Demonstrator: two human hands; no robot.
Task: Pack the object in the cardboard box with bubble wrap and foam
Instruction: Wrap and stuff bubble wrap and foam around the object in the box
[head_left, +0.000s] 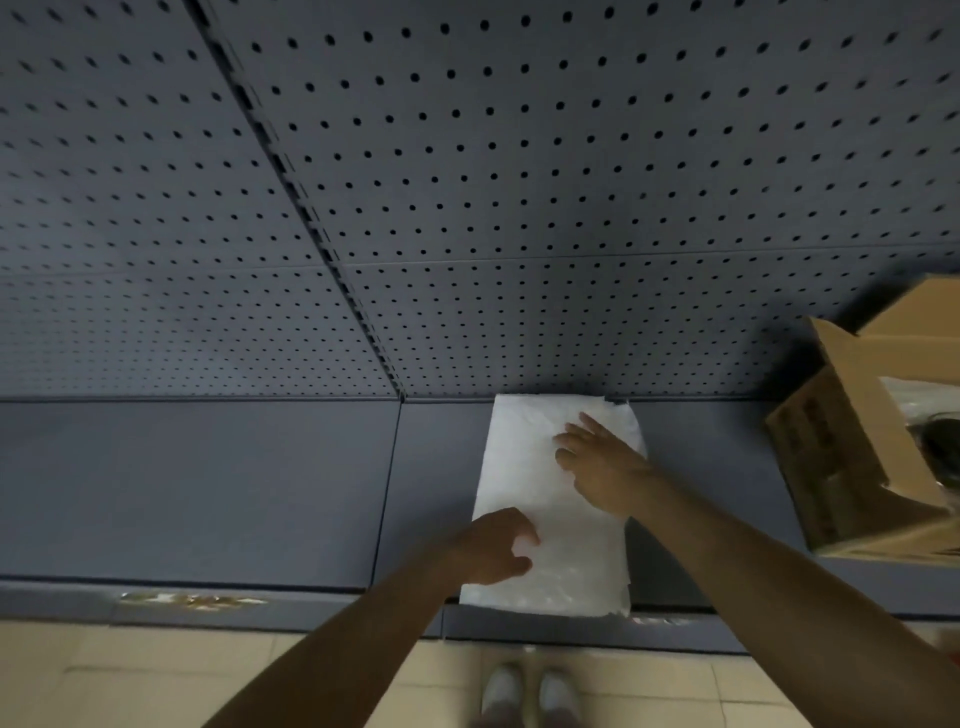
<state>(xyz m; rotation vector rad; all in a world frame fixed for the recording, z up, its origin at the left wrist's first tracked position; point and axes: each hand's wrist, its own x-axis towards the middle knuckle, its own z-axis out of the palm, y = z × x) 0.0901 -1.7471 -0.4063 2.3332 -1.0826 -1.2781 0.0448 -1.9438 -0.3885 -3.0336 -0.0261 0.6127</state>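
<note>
Both hands are down on the white sheet (550, 499), lower centre of the frame, laid flat on the dark grey shelf (208, 483) with its far end tight against the pegboard back panel (467, 182). It looks like the foam or bubble wrap for the packing job, though the blur won't let me call which. The right hand (597, 462) lies flat across the sheet's upper right, fingers straight and slightly spread, pressing it down. The left hand (493, 545) sits at the near left edge, fingers curled, thumb and fingertips seemingly pinching the sheet's margin, though the blur makes that hard to confirm. Over at the right edge of the frame the cardboard box (841, 457) stands open, well apart from the sheet, with something dark (940, 441) inside beside clear wrapping; that may be the object to pack, but I can't tell. The step in hand looks like smoothing or lifting the sheet. To do it well, I'd keep the flat hand anchoring while the pinching hand peels the edge up evenly, avoiding creases, and mind the near end, which overhangs the shelf lip.
</note>
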